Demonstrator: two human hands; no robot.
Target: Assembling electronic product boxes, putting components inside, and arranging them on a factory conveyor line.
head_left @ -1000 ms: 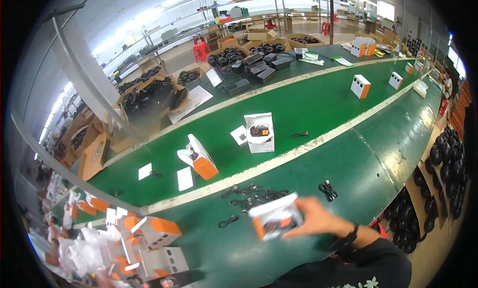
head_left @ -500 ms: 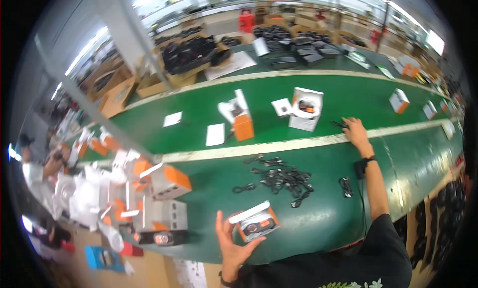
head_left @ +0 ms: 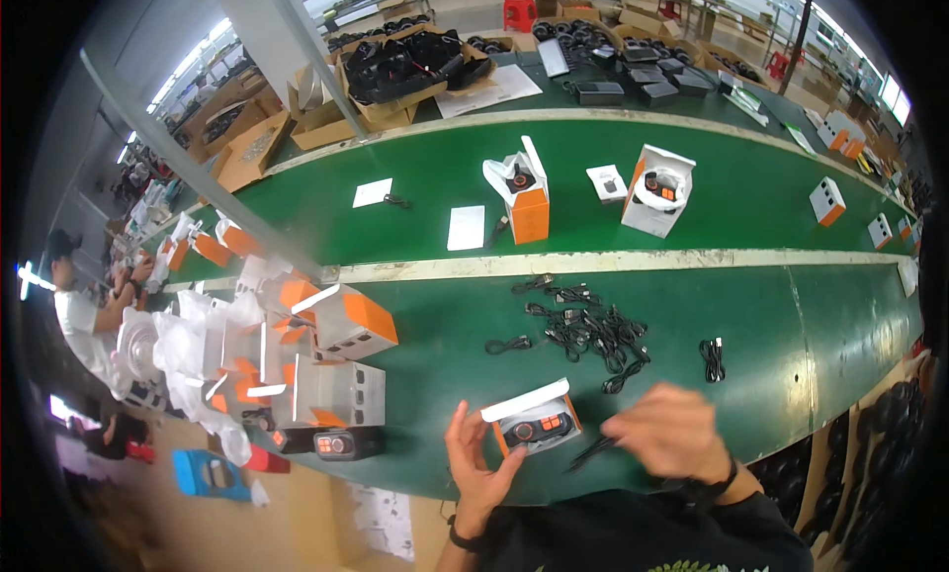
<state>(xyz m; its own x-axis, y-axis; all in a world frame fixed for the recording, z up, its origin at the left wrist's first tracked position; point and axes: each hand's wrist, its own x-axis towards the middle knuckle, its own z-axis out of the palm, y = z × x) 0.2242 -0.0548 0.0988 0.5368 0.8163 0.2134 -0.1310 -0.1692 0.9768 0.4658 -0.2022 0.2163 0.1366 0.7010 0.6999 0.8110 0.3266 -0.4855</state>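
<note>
My left hand [head_left: 477,462] grips the left side of a small white and orange box [head_left: 511,451], its thumb at the front edge. The box's white flap stands up, and inside sits a black device [head_left: 537,429] with orange buttons. Just right of the box is my right hand [head_left: 675,436], smeared by motion. Its fingers are closed on a thin black cable [head_left: 590,454], whose end points down toward the green table. Beyond both hands lies a loose pile of bundled black cables [head_left: 593,337]. One more cable bundle [head_left: 713,360] rests to its right.
Several orange and grey boxes [head_left: 341,394] crowd the table's left end beside white plastic wrapping [head_left: 188,359]. Past a pale rail [head_left: 474,267], a green belt [head_left: 415,231] carries an open orange box [head_left: 531,214] and an open white box [head_left: 652,216]. A person [head_left: 89,315] works at far left.
My right hand has come back from the belt's near edge to beside the small box, bringing a black cable. My left hand still holds the box. The view has shifted.
</note>
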